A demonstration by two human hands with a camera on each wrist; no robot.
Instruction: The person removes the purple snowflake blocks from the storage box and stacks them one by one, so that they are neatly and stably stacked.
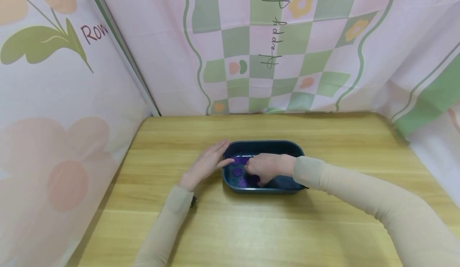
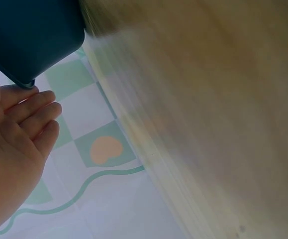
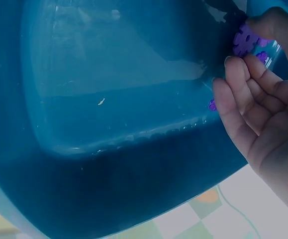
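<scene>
Left grip point(image 1: 205, 164) uncurled; my right grip point(image 1: 266, 168) pinches a notched purple plastic disc point(image 3: 241, 44): likely light, stiff; hold its edges.

Tub point(image 1: 266, 191): dark teal, glossy, oblong with rounded corners; upright on the table point(image 1: 266, 227), long side running left to right. Purple notched discs point(image 1: 237, 172), snowflake-like, lie scattered in its left end; exact count hidden by the right hand point(image 1: 267, 167). One purple disc point(image 3: 241, 46), centre hole visible, is pinched between right thumb and fingertips, inside the tub. Left hand point(image 1: 206, 165) at tub's left end: thumb over the rim, fingers extended along the outside. Tub floor shiny, with small pale marks.
</scene>
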